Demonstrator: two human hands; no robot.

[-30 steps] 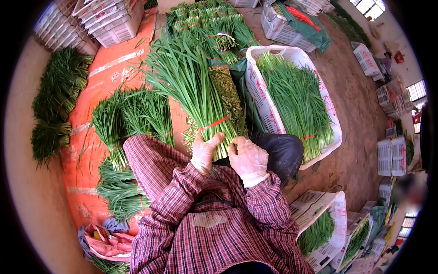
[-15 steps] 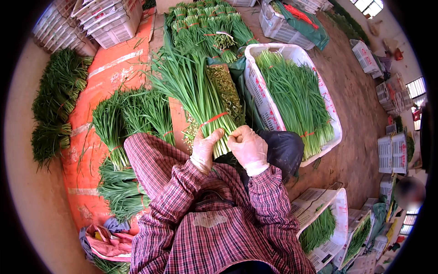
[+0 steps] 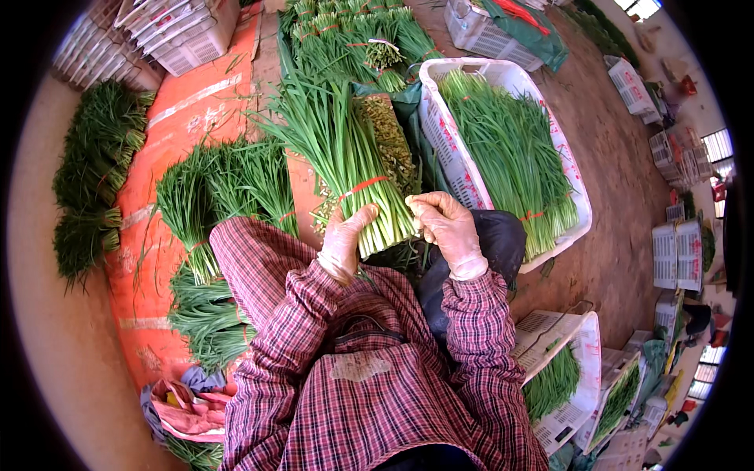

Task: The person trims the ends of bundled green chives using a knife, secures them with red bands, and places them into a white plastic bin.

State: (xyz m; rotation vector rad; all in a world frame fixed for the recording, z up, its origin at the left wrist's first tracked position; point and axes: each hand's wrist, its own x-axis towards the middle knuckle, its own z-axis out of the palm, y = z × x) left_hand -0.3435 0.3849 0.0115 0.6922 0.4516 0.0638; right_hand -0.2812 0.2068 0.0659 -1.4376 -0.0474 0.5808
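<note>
Step looks like picking over the banded green bunch (image 3: pixel 345 153), left of the white crate (image 3: pixel 441 135), next move calling for steady support: left hand (image 3: pixel 343 242) clamped on it below the red band (image 3: pixel 364 187), right hand (image 3: pixel 449 226) knuckles-up, fingertips pinched beside the stem ends (image 3: pixel 399 233), contents unclear.

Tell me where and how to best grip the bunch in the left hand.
Probably the stalks just below the red band, from the left: bound there, they sit close together, while the leaves above spread loosely. The left hand grips there.
</note>
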